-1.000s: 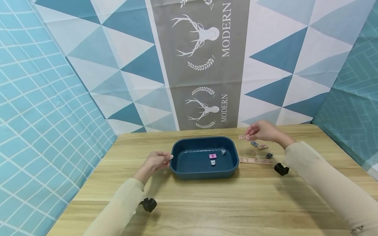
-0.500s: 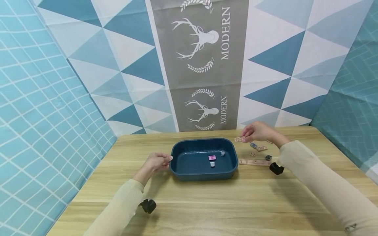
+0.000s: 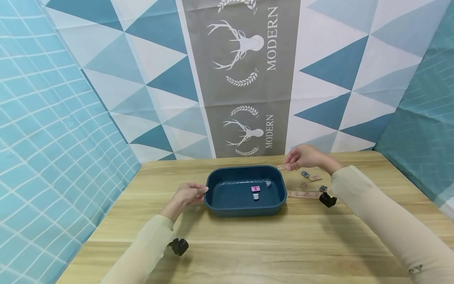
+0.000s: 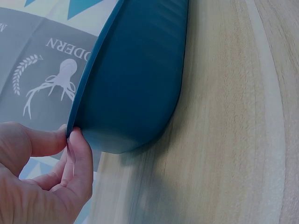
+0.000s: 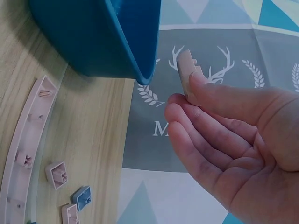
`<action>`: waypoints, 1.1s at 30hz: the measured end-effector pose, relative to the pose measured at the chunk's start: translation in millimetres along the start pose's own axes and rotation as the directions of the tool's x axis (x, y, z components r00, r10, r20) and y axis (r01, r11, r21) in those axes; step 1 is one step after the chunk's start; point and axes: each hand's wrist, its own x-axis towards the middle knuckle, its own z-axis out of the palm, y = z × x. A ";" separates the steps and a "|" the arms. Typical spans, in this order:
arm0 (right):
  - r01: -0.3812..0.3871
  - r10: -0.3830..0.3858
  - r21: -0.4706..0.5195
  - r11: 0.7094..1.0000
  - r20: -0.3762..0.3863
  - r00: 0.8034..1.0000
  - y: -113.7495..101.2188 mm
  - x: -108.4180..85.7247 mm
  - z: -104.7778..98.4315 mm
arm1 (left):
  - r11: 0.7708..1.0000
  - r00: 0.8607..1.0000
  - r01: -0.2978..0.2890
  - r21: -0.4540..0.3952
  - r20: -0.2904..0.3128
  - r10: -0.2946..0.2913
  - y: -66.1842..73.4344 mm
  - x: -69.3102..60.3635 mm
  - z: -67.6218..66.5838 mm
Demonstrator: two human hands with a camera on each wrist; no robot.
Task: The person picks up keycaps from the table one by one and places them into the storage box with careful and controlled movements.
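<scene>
A dark blue plastic basin point(image 3: 244, 212) stands on the wooden table. My left hand point(image 3: 188, 195) pinches the basin's left rim between thumb and fingers; the left wrist view shows the rim point(image 4: 83, 93) in that grip. Just above the basin's back right corner, my right hand point(image 3: 306, 156) pinches a pale pink keycap point(image 3: 281, 167) between thumb and fingertips. Inside the basin lie a bright pink keycap point(image 3: 255, 189) and two whitish keycaps, one point(image 3: 255, 196) in front and one point(image 3: 268, 184) to the right.
Right of the basin lies a long pale pink spacebar keycap point(image 3: 303, 194), hollow side up. Several smaller keycaps are scattered behind it, among them a blue one point(image 5: 81, 198), a small pink one point(image 5: 57, 175) and a dark one point(image 3: 323, 188). Patterned cloth hangs behind the table.
My right hand has moved left with the pale pink keycap, from above the loose keycaps to the basin's back right corner. The left hand has kept its grip on the rim.
</scene>
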 end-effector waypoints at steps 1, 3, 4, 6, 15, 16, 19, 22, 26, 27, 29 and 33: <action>0.004 -0.004 -0.002 1.000 0.002 1.000 -0.8 0.6 0.6 | 1.000 1.000 -0.003 0.000 0.004 0.003 0.1 -0.4 0.0; 0.014 -0.014 -0.011 1.000 0.010 1.000 -3.0 1.9 2.0 | 1.000 1.000 -0.005 0.000 0.007 0.005 0.1 -1.7 -0.4; 0.018 -0.018 -0.015 1.000 0.014 1.000 -3.7 2.2 1.6 | 1.000 1.000 -0.005 -0.002 0.009 0.005 0.8 -1.9 0.4; 0.017 -0.017 -0.021 1.000 0.025 1.000 -5.0 3.4 1.4 | 1.000 1.000 0.000 -0.009 0.007 0.000 2.2 -2.6 1.4; 0.011 -0.008 -0.032 0.999 0.071 0.997 -14.0 9.4 1.3 | 1.000 1.000 -0.003 0.004 0.009 0.003 1.6 -1.4 1.7; 0.015 -0.013 -0.035 0.999 0.074 0.997 -15.4 10.1 1.4 | 1.000 1.000 -0.007 0.003 0.007 0.007 1.2 -1.3 1.4; 0.014 -0.012 -0.037 0.999 0.078 0.997 -19.1 13.0 2.7 | 0.999 0.999 -0.031 -0.013 0.025 0.031 -1.0 -2.0 -1.0; 0.005 -0.003 -0.037 0.999 0.076 0.997 -21.1 16.2 5.7 | 0.999 0.999 -0.030 -0.018 0.028 0.031 -2.2 -3.7 -1.2; -0.011 0.013 -0.037 0.999 0.072 0.997 -21.6 19.2 9.7 | 1.000 1.000 -0.001 -0.005 0.013 0.001 -0.4 -4.6 2.2; -0.017 0.020 -0.034 0.999 0.072 0.997 -21.7 20.0 10.6 | 1.000 1.000 0.001 -0.005 0.013 -0.001 0.0 -4.5 2.4; -0.024 0.026 -0.035 0.999 0.072 0.997 -22.6 20.9 11.9 | 1.000 1.000 0.009 -0.007 0.010 -0.009 2.0 -4.8 2.9; -0.019 0.022 -0.040 0.999 0.077 0.997 -24.5 22.7 13.5 | 1.000 1.000 0.018 -0.009 0.007 -0.017 4.6 -4.1 1.4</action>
